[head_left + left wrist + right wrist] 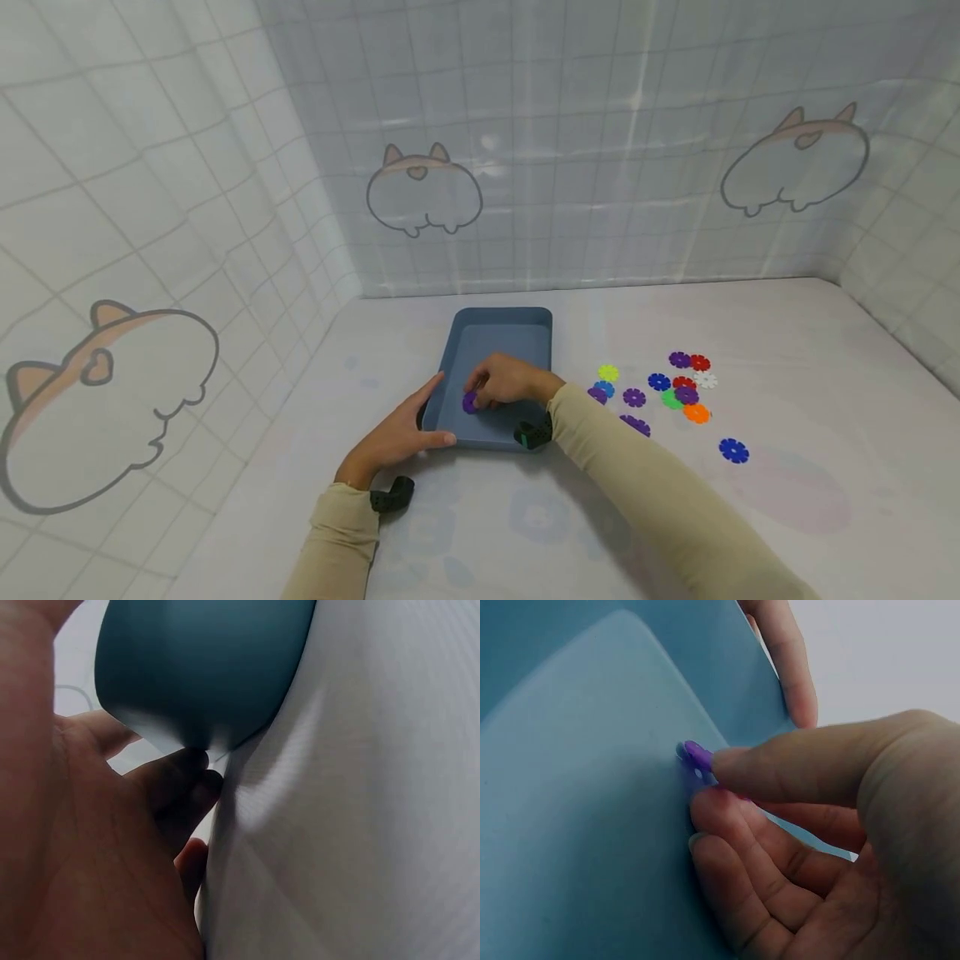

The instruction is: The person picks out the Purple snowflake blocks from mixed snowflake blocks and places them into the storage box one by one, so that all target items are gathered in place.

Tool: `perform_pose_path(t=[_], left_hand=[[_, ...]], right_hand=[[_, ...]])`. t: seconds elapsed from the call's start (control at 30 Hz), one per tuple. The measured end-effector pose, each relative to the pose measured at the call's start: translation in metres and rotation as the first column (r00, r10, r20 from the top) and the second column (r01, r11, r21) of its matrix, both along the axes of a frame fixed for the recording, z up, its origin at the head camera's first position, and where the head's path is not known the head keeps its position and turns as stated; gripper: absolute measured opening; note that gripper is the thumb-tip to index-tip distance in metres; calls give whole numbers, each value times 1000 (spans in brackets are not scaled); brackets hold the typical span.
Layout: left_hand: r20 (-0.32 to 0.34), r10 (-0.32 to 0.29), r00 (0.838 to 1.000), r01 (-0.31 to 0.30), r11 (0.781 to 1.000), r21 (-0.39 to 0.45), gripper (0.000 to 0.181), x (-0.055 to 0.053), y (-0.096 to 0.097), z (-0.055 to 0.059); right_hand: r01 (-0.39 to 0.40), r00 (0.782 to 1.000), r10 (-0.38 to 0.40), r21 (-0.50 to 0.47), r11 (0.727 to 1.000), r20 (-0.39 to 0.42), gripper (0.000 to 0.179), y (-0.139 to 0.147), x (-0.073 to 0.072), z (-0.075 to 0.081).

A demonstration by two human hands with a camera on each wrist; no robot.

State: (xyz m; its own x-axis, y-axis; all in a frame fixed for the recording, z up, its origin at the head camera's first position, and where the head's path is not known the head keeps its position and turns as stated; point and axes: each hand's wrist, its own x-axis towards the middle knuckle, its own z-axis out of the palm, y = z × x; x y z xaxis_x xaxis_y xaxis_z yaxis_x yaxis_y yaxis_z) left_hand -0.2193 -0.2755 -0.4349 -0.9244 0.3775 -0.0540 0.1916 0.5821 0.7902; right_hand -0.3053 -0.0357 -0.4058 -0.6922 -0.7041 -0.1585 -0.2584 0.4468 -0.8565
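Note:
In the head view, my right hand (pixel 504 380) is inside the blue-grey tray (pixel 502 315), low over its floor. Its thumb and fingers pinch a purple snowflake disc (pixel 470 402). Close up in the right wrist view, the disc (pixel 698 755) shows as a thin edge at the thumb tip, right by the tray floor, mostly covered by the fingers. My left hand (pixel 397 435) rests spread round the tray's near left corner, thumb along the front side and fingers along the left side. The left wrist view shows its fingertips (pixel 196 759) against the tray's outer wall (pixel 202 667).
Right of the tray, several loose snowflake discs lie on the white-covered table, among them a yellow disc (pixel 608 372), an orange disc (pixel 697 413) and a blue disc (pixel 733 451). My right forearm crosses in front of some. A tile-patterned curtain (pixel 600 150) stands behind.

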Motion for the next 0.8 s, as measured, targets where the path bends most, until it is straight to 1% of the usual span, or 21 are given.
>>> perform_pose_path(t=[0.17,0.33,0.57,0.7,0.8], left_hand=[[2,7,1000,-7,1000,-7,100,0,0,-1],[7,15,1000,-15,1000,-2,100,2,2,1],[16,28,999,-28,1000,2,99,2,1,-2],[18,35,999,-35,999,0,98,1,1,-3],[16,35,999,-35,999,-5,98,1,2,-2]], right_hand=[[-5,1000,6,19,1000,-17,31,1,1,0],[-10,1000,10,10,1000,-20,30,1,1,-1],[-33,995,36,30,999,-96,29,-1,-1,-4],[-43,992,47,39,998,-113,28,-2,-1,-4],[-49,991,54,45,998,-120,29,-1,-1,-4]])
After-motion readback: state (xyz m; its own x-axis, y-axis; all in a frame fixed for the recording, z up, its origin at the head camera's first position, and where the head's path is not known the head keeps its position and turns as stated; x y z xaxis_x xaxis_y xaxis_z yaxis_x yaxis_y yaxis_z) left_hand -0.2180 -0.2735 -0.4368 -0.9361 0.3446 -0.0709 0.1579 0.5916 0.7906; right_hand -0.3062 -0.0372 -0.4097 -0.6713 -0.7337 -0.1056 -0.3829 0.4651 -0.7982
